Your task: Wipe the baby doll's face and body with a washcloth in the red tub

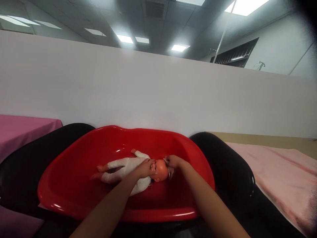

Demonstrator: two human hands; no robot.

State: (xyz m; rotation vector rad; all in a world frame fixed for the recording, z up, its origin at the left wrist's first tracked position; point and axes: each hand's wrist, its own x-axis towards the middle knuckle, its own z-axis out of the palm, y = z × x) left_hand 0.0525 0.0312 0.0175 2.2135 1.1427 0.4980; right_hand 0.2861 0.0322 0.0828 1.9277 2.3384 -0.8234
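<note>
Down in the head view, a baby doll (128, 168) in a white suit lies on its back inside a red tub (74, 185). Left hand (146, 167) rests open on the doll's chest and chin. Right hand (172, 161) pinches a small white thing at the doll's head; what it is cannot be told. Pink cloth (279, 168) covers the counter at right.
</note>
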